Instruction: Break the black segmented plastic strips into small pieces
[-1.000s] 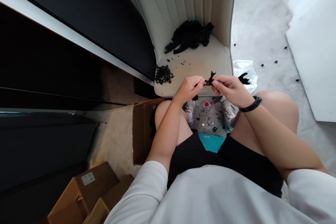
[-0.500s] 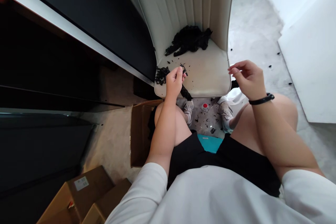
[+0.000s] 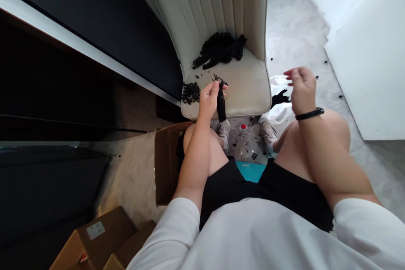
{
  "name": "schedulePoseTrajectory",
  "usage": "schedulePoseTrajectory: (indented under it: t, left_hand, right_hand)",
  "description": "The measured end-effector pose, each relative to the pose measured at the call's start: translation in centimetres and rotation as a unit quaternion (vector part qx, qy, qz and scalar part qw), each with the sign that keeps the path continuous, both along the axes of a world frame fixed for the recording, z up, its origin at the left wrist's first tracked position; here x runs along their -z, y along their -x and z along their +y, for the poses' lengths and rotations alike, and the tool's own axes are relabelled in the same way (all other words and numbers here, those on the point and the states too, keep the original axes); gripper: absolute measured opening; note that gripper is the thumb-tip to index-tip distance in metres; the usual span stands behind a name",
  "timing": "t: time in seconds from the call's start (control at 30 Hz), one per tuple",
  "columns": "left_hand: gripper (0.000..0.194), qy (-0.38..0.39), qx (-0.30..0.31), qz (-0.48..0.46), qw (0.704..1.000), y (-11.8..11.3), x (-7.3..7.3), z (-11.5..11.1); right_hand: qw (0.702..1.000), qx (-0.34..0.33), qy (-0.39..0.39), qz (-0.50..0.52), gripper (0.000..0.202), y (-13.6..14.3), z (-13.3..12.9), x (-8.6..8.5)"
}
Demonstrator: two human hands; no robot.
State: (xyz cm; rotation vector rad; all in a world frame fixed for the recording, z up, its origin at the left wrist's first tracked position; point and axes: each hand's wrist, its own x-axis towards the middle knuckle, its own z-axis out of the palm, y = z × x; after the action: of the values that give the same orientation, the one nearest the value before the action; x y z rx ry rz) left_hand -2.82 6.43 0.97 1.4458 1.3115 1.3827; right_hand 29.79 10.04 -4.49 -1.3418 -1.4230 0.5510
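My left hand [image 3: 209, 98] is closed on a limp black strip [image 3: 221, 107], pinched between thumb and fingers, its lower end hanging past the front of the chair seat. What the strip is made of I cannot make out. My right hand [image 3: 303, 86] is raised to the right of the chair, fingers partly stretched out and apart, with nothing visible in them. Below it a white plastic bag [image 3: 281, 114] holds black scraps [image 3: 280, 98]. On the cream padded chair [image 3: 249, 86] lie a large crumpled black heap [image 3: 221, 48] and a small pile of black bits [image 3: 190, 93].
A bottle with a red cap [image 3: 243, 127] stands on the floor between my shoes, among black crumbs. An opened cardboard box [image 3: 164, 168] is by my left leg, more boxes [image 3: 107, 228] behind it. A dark cabinet [image 3: 126, 29] borders the left; a white panel [image 3: 363, 71] the right.
My right hand has lifted slightly and its fingers have spread a little. The strip in my left hand now hangs straighter. The whole view has shifted a little, showing more of the plastic bag.
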Motion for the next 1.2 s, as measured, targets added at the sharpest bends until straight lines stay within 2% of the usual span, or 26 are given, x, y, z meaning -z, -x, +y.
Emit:
schedulePoseTrajectory:
  t: [0.03,0.1,0.17,0.2,0.3,0.43,0.6,0.77,0.87,1.0,1.1,1.2]
  left_hand:
    - [0.070,-0.006,0.015,0.006,1.000,-0.1,0.0,0.0]
    - [0.068,-0.016,0.047,0.015,0.999,-0.3,0.1,-0.1]
    - [0.066,-0.010,0.080,0.022,0.997,-0.6,0.3,-0.2]
    - [0.065,0.001,0.097,0.023,0.995,-0.7,0.4,-0.2]
    - [0.065,0.033,0.144,0.021,0.989,-1.2,0.8,-0.4]
    - [0.066,0.038,0.178,0.025,0.983,-1.9,0.9,-0.7]
    - [0.072,0.080,0.177,0.012,0.981,-2.4,1.4,-0.7]
    - [0.088,0.128,0.159,0.011,0.979,-2.6,2.5,-0.4]
    - [0.076,0.106,0.173,0.051,0.978,-2.9,2.5,-0.6]
    - [0.062,0.063,0.161,0.060,0.983,-3.7,2.5,-1.1]
    - [0.055,0.047,0.159,0.074,0.983,-4.0,2.6,-1.2]
    - [0.054,0.032,0.137,0.104,0.985,-3.9,2.4,-1.2]
  right_hand:
    - [0.999,-0.023,0.017,0.022,0.041,1.2,-0.7,-0.4]
    - [0.989,-0.133,0.057,0.019,0.044,3.6,-2.3,-1.3]
    - [0.963,-0.253,0.097,-0.002,0.046,5.8,-3.8,-2.1]
    - [0.950,-0.292,0.110,-0.004,0.047,6.7,-4.4,-2.4]
    - [0.930,-0.347,0.120,0.026,0.051,8.6,-5.5,-2.8]
    - [0.923,-0.353,0.109,0.108,0.054,9.9,-5.5,-2.7]
    - [0.918,-0.346,0.114,0.155,0.053,10.5,-5.0,-2.8]
    - [0.904,-0.285,0.154,0.281,0.054,10.7,-4.3,-2.3]
    - [0.880,-0.254,0.181,0.357,0.056,10.7,-4.0,-1.9]
    - [0.854,-0.258,0.201,0.405,0.055,11.0,-4.2,-1.9]
    - [0.855,-0.266,0.201,0.398,0.051,11.1,-4.6,-2.1]
    - [0.875,-0.259,0.194,0.360,0.046,10.9,-4.7,-2.4]
